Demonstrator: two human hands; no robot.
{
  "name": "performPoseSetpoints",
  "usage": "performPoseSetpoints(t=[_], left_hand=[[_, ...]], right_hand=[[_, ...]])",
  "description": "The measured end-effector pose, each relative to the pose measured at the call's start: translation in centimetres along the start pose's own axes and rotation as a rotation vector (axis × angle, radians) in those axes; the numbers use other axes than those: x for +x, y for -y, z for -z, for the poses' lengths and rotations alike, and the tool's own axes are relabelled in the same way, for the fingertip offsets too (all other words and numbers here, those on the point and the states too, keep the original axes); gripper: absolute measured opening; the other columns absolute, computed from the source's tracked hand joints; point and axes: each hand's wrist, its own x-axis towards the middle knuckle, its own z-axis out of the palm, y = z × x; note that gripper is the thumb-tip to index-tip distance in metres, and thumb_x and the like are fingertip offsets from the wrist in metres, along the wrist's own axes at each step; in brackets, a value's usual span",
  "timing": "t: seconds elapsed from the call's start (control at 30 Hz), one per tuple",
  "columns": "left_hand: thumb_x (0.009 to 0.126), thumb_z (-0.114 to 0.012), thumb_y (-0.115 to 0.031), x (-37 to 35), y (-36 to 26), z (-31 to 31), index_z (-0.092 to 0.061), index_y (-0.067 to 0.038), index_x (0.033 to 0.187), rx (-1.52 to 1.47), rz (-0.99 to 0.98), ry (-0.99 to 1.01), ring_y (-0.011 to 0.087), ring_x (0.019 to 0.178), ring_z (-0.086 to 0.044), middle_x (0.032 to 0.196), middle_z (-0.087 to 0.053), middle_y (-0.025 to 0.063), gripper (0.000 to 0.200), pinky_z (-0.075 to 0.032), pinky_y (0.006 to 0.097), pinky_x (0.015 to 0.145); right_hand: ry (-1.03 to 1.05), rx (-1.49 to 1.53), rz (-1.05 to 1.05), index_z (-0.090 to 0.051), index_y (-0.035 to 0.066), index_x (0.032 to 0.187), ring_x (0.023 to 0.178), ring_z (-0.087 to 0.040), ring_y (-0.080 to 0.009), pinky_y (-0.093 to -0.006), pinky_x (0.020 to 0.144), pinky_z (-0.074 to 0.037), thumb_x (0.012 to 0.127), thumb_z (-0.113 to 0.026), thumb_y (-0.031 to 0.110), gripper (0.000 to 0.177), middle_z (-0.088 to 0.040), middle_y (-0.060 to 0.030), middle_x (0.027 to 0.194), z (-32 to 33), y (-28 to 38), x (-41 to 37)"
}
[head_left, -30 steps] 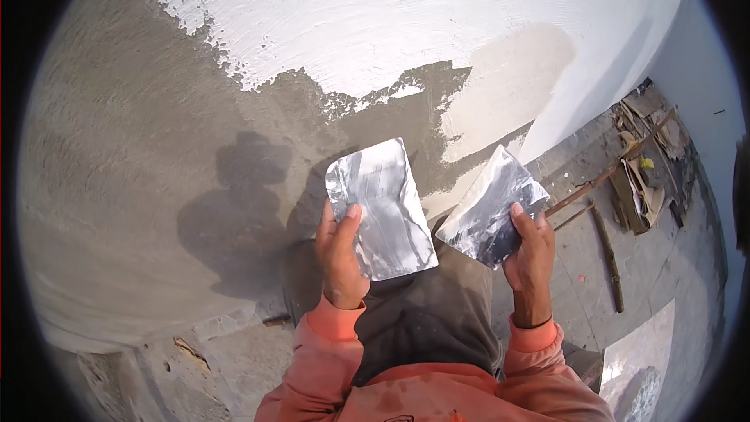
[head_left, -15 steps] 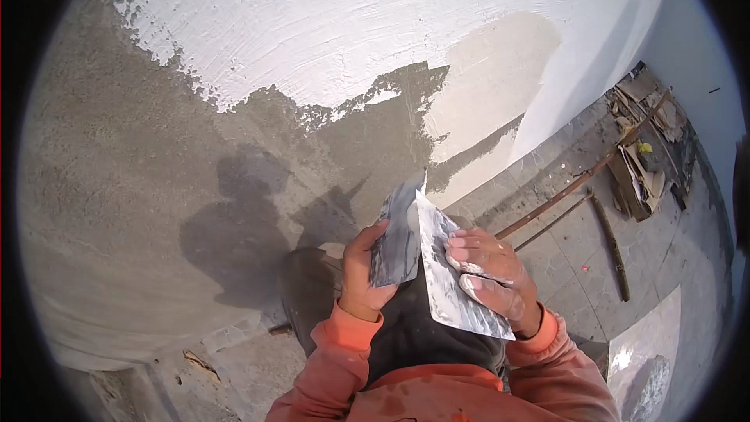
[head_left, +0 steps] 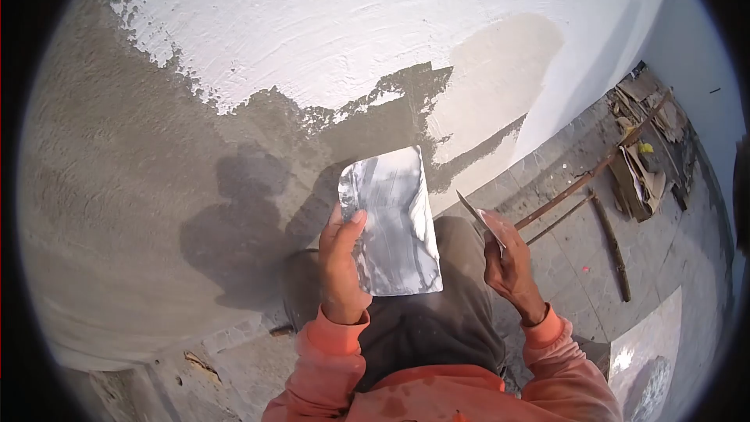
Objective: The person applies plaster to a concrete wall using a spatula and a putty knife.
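My left hand (head_left: pixel 342 270) is closed on the left edge of a flat metal plastering blade (head_left: pixel 391 223), its face turned up and smeared with white putty, thickest along the right edge. My right hand (head_left: pixel 508 266) grips a second blade, a putty scraper (head_left: pixel 476 215), seen almost edge-on, so most of its face is hidden. The two blades are apart, above my knees. Ahead is the wall, part bare grey cement (head_left: pixel 141 156) and part coated in white putty (head_left: pixel 312 23), with a damp-looking beige patch (head_left: pixel 500 70) on the right.
Along the right floor lie a long wooden pole (head_left: pixel 574 185), a shorter stick (head_left: pixel 609 246) and a torn cardboard box (head_left: pixel 637 184) among debris. A pale board (head_left: pixel 656 328) with a whitish lump on it lies at lower right. Shadows fall on the wall.
The two blades were touching and have come apart. My right hand has turned its scraper edge-on and moved slightly right; the left blade has tilted flat, showing its putty-smeared face.
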Motion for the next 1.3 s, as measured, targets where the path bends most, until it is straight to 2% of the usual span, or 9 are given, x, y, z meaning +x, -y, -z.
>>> performPoseSetpoints(t=[0.1,0.23,0.33,0.57,0.67,0.93,1.0,1.2,1.3], left_hand=[[0.094,-0.047,-0.015,0.8,0.7,-0.4,-0.043,0.002,0.134,0.136,-0.267,-0.035,0.0189,0.107,-0.057,0.123,-0.056,0.0101,0.044,-0.045,0.0311,0.091],[0.095,-0.045,-0.017,0.5,2.2,-0.6,-0.039,0.007,0.135,0.392,-0.521,-0.105,0.0199,0.111,-0.054,0.126,-0.053,0.0153,0.047,-0.043,0.0311,0.093],[0.095,-0.043,-0.015,0.4,3.1,-0.5,-0.036,0.010,0.135,0.602,-0.799,-0.016,0.0232,0.110,-0.054,0.126,-0.051,0.0177,0.047,-0.042,0.0335,0.094],[0.092,-0.049,-0.012,-0.4,3.9,0.3,-0.045,0.008,0.113,1.068,-1.078,0.246,0.0375,0.076,-0.065,0.097,-0.064,0.0247,0.029,-0.053,0.0390,0.063],[0.093,-0.048,-0.012,0.4,4.7,0.3,-0.046,0.004,0.112,1.102,-1.271,0.376,0.0353,0.079,-0.066,0.100,-0.064,0.0243,0.024,-0.054,0.0390,0.064],[0.092,-0.057,-0.021,-0.4,5.1,2.2,-0.048,0.001,0.119,1.465,-1.099,0.509,0.0292,0.079,-0.062,0.109,-0.061,0.0175,0.035,-0.053,0.0355,0.065],[0.094,-0.052,-0.019,-0.7,5.2,2.5,-0.049,0.001,0.118,1.515,-1.034,0.523,0.0331,0.082,-0.063,0.108,-0.062,0.0189,0.032,-0.054,0.0384,0.067],[0.087,-0.058,-0.011,-1.2,5.6,3.4,-0.052,0.001,0.113,1.608,-0.903,0.510,0.0302,0.081,-0.063,0.103,-0.063,0.0152,0.029,-0.053,0.0364,0.067],[0.085,-0.061,-0.007,-1.2,6.7,4.4,-0.053,0.000,0.107,1.601,-0.827,0.455,0.0295,0.080,-0.063,0.099,-0.064,0.0136,0.024,-0.052,0.0362,0.065]], right_hand=[[-0.177,0.241,-0.410,-0.060,-0.004,0.099,0.059,-0.051,-0.0244,-0.0307,0.060,-0.043,0.088,-0.050,0.009,0.020,-0.057,-0.0086,0.069,1.5,3.7,-0.7],[-0.229,0.175,-0.330,-0.059,-0.005,0.098,0.059,-0.052,-0.0254,-0.0343,0.059,-0.044,0.086,-0.050,0.008,0.019,-0.057,-0.0115,0.070,0.4,6.8,-1.8],[-0.287,0.195,-0.230,-0.061,-0.004,0.096,0.060,-0.051,-0.0183,-0.0307,0.058,-0.041,0.087,-0.053,0.009,0.017,-0.056,-0.0067,0.068,-1.3,6.5,-1.5],[-0.207,0.333,-0.442,-0.058,-0.001,0.093,0.052,-0.044,-0.0149,-0.0308,0.050,-0.036,0.089,-0.051,0.010,0.014,-0.049,-0.0036,0.059,-2.6,7.5,-0.2],[-0.227,0.379,-0.446,-0.058,-0.001,0.094,0.053,-0.043,-0.0109,-0.0297,0.050,-0.035,0.089,-0.051,0.011,0.015,-0.049,-0.0012,0.059,-2.8,7.5,0.3],[-0.278,0.563,-0.558,-0.057,-0.003,0.103,0.065,-0.045,-0.0061,-0.0247,0.057,-0.040,0.091,-0.050,0.010,0.019,-0.056,-0.0009,0.079,-3.4,5.3,0.2],[-0.339,0.596,-0.579,-0.057,-0.003,0.103,0.066,-0.045,-0.0054,-0.0236,0.058,-0.040,0.091,-0.050,0.009,0.018,-0.056,-0.0005,0.081,-3.5,4.5,0.6],[-0.455,0.987,-0.975,-0.057,-0.004,0.103,0.068,-0.059,-0.0106,-0.0260,0.062,-0.049,0.086,-0.052,0.006,0.021,-0.061,-0.0044,0.086,-1.8,2.8,2.2],[-0.500,1.305,-1.008,-0.055,-0.004,0.104,0.066,-0.062,-0.0156,-0.0298,0.064,-0.054,0.084,-0.055,0.007,0.023,-0.063,-0.0075,0.086,-0.8,-0.4,2.4]])
